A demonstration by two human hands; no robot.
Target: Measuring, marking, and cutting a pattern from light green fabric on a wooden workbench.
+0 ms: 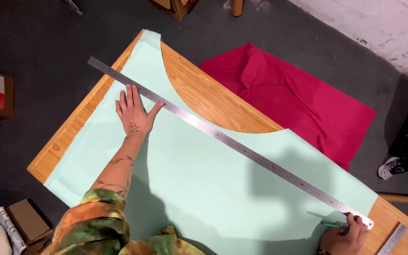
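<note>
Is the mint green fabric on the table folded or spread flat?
Spread flat: the mint green fabric lies smooth across the wooden table, under the long metal ruler.

I see a wooden bench point(213, 101) carrying a mint-green fabric sheet point(199, 179) spread flat across most of its top. A second, short ruler point(393, 239) lies on bare wood at the bench's near right corner.

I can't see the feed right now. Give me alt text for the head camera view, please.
A person's left hand lies flat, pressing a long metal ruler diagonally across mint-green fabric on a wooden table, while the right hand holds a green pencil at the ruler's far end. Red fabric lies on the dark floor beyond the table, and a second ruler rests at the table's corner.
</note>
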